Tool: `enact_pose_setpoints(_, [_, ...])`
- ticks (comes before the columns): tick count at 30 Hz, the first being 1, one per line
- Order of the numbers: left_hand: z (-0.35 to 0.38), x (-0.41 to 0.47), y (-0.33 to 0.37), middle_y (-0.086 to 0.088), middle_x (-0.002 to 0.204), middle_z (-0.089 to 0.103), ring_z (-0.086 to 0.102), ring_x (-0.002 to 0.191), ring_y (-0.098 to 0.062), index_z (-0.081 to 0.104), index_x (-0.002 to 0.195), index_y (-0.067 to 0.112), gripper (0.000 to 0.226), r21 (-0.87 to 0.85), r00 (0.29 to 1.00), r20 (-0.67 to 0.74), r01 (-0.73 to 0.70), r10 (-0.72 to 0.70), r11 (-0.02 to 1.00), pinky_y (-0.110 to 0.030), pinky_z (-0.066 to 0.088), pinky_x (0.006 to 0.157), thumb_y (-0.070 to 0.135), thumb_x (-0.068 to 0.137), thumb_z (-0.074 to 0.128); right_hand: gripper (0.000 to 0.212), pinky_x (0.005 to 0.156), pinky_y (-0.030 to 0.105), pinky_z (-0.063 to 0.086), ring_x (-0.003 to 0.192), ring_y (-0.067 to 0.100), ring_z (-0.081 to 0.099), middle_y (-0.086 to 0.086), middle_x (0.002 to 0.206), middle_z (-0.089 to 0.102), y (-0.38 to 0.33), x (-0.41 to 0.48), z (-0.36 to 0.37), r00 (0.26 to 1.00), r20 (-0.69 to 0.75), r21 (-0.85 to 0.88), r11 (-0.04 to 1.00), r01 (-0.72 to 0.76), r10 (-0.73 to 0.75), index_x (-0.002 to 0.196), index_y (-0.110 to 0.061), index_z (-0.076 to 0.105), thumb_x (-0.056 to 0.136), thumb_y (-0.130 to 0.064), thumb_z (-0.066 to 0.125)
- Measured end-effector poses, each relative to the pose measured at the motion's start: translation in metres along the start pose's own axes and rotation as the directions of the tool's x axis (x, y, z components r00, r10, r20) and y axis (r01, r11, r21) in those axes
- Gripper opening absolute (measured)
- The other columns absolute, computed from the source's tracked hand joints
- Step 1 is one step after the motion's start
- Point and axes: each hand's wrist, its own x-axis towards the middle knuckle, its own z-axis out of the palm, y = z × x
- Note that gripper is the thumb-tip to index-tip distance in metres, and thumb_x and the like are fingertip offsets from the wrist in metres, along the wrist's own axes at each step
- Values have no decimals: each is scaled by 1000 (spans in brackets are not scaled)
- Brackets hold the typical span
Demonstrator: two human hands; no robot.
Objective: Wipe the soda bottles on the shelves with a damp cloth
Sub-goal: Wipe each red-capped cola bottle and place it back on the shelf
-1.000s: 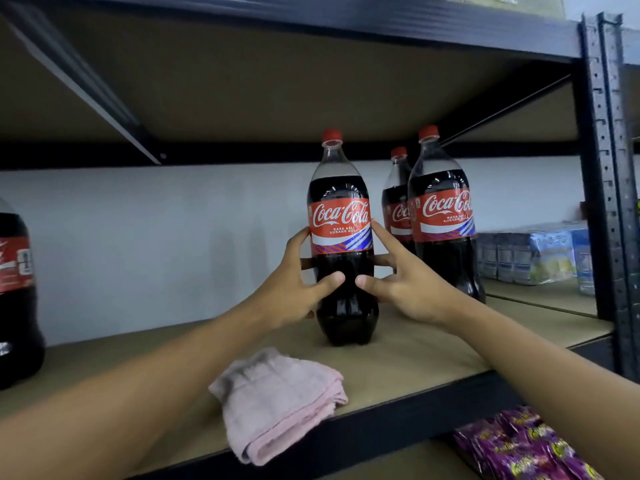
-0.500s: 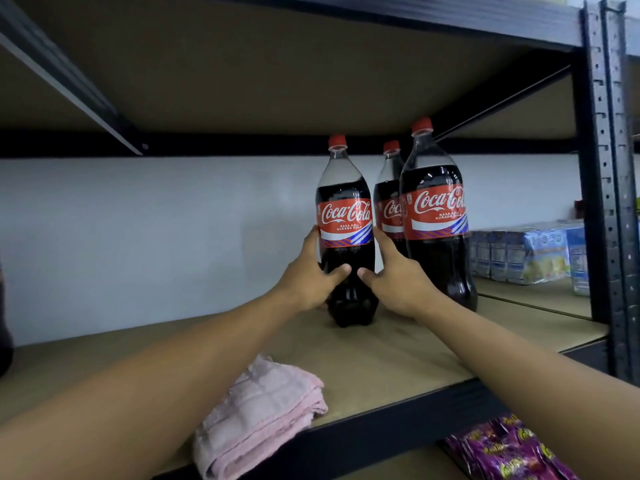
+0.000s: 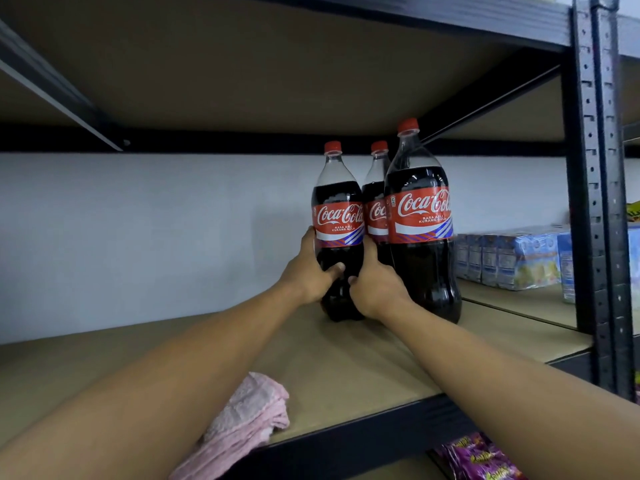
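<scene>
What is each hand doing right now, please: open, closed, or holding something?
Left hand: grips the left cola bottle, thumb across its front.
Right hand: grips the same bottle from the other side.

Soft, dim light; the underside of the upper shelf (image 3: 277,64) at 12 o'clock lies in shadow. The upright post (image 3: 594,202) at 3 o'clock bows from wide-angle distortion.

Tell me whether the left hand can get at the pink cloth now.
Likely yes, once the left hand lets go of the bottle it grips; the pink cloth lies free at the front edge of the shelf, beside that forearm.
</scene>
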Motion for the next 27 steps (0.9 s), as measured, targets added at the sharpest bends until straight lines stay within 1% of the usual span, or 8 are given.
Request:
enact_pose_setpoints(6, [3, 0, 1, -8, 142, 61, 63, 124, -33, 8, 161, 36, 90, -7, 1000, 2, 13, -13, 1000, -55, 54, 103, 22, 97, 70, 92, 84, 37, 46, 108, 35, 63, 15, 115, 64, 4, 2, 3, 1000, 7, 8, 1000, 21, -21, 162, -30, -10, 100, -14, 56])
enact_pose_setpoints(10, [-1, -5, 4, -12, 146, 56, 60, 128, -34, 6, 163, 34, 90, 20, 999, 11, 51, -51, 998, -50, 53, 103, 26, 99, 69, 91, 89, 42, 51, 106, 37, 63, 19, 118, 64, 5, 0, 4, 999, -3, -13, 999, 48, -48, 162, -29, -8, 99, -13, 56])
enact_pose_setpoints(13, [-17, -16, 6, -17, 157, 44, 53, 135, -34, -2, 164, 32, 94, 71, 994, 4, 108, -109, 992, -47, 53, 104, 38, 100, 67, 84, 92, 47, 49, 115, 46, 57, 24, 136, 48, -2, -7, 1, 998, -43, -46, 998, 52, -54, 161, -31, 1, 99, -19, 56])
enact_pose_setpoints(15, [-34, -31, 7, -18, 158, 43, 50, 139, -32, 1, 164, 33, 92, 108, 993, -9, 120, -120, 987, -49, 50, 109, 44, 100, 65, 77, 99, 54, 48, 124, 48, 49, 23, 147, 31, -13, -16, -2, 988, -97, -125, 986, 108, -120, 159, -26, 11, 99, -25, 58])
enact_pose_setpoints(16, [-45, -41, 8, -17, 157, 44, 51, 137, -32, 4, 164, 34, 89, 128, 993, -20, 121, -120, 984, -49, 50, 109, 46, 100, 64, 73, 100, 56, 48, 126, 47, 46, 22, 148, 28, -19, -21, -3, 977, -129, -153, 977, 152, -172, 158, -24, 16, 98, -27, 59])
enact_pose_setpoints(19, [-87, -79, 9, -7, 147, 53, 60, 123, -26, 17, 160, 37, 77, 163, 993, -79, 104, -92, 981, -43, 55, 103, 52, 99, 61, 65, 100, 48, 47, 126, 37, 47, 16, 148, 32, -48, -40, -6, 932, -161, -95, 945, 313, -324, 155, -22, 29, 99, -32, 61])
enact_pose_setpoints(23, [-154, -136, 1, 9, 132, 60, 65, 111, -16, 39, 149, 40, 58, 129, 977, -199, 104, -77, 986, -36, 56, 96, 53, 98, 62, 56, 99, 32, 47, 116, 19, 57, 2, 144, 42, -109, -64, 7, 903, -53, 154, 890, 429, -426, 151, -32, 40, 99, -39, 61])
enact_pose_setpoints(27, [-225, -192, -15, 19, 122, 62, 65, 100, -3, 47, 138, 44, 42, 126, 931, -361, 100, -49, 987, -25, 53, 80, 48, 99, 62, 45, 71, 17, 42, 99, 1, 57, -12, 131, 51, -181, -91, 42, 880, 84, 330, 847, 417, -467, 141, -42, 46, 99, -47, 59])
